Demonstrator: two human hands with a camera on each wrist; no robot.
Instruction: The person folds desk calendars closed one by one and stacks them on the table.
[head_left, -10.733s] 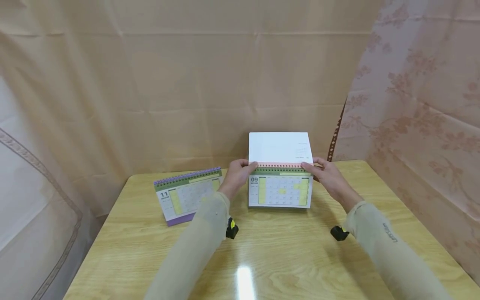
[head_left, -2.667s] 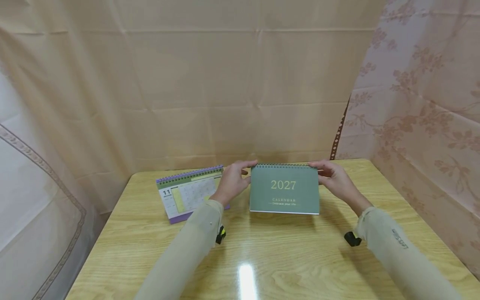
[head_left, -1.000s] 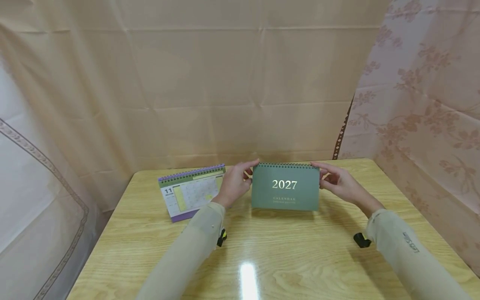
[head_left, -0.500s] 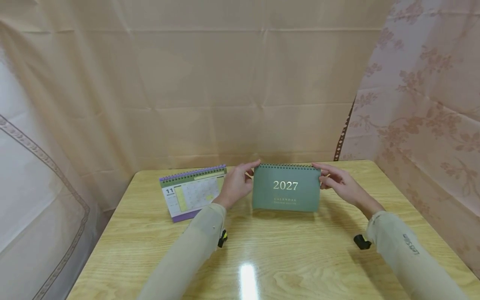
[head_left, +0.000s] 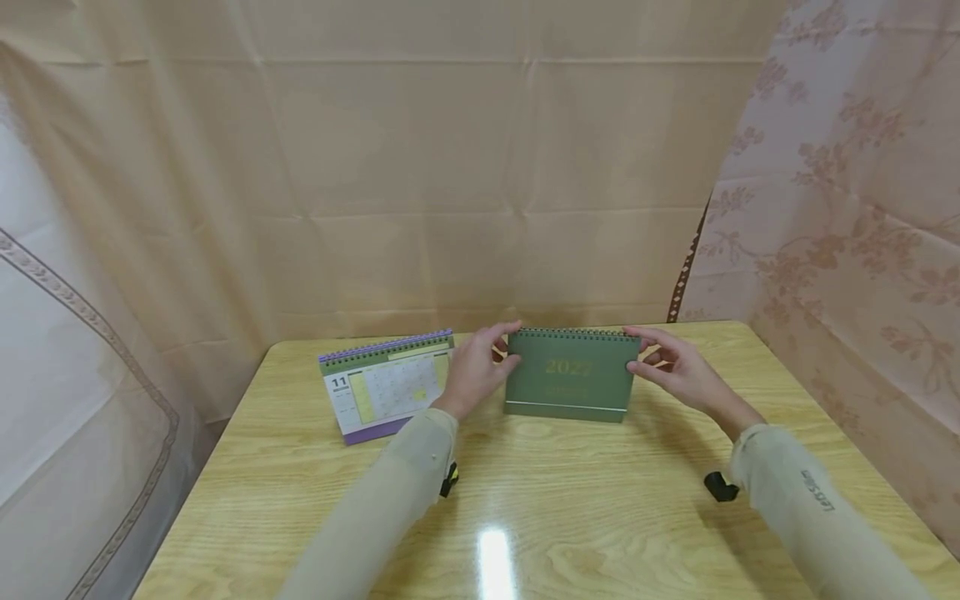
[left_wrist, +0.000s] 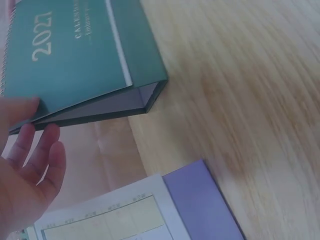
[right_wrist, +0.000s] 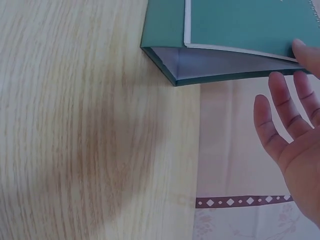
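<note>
A green desk calendar [head_left: 570,387] with "2027" on its cover stands tent-like on the table, its spiral binding along the top. At its upper left corner, my left hand [head_left: 474,371] holds it, thumb on the cover and other fingers at the top and side edge. My right hand [head_left: 678,372] pinches the upper right corner the same way. In the left wrist view the calendar [left_wrist: 75,55] shows its hollow triangular side. The right wrist view shows the thumb on the cover, several fingers spread behind the edge. A purple-edged calendar [head_left: 390,387] open at "11" stands left.
The wooden table [head_left: 585,517] reaches back to a beige curtain [head_left: 405,192]. A floral curtain [head_left: 855,242] hangs along the right side, and a whitish cloth [head_left: 67,375] on the left. Dark wrist cameras [head_left: 722,487] sit below the sleeves.
Earlier the green calendar showed page "09" with sheets raised; its cover then came to the front. Now the cover lies back closer, the base strip shows below it, and both thumbs press its front.
</note>
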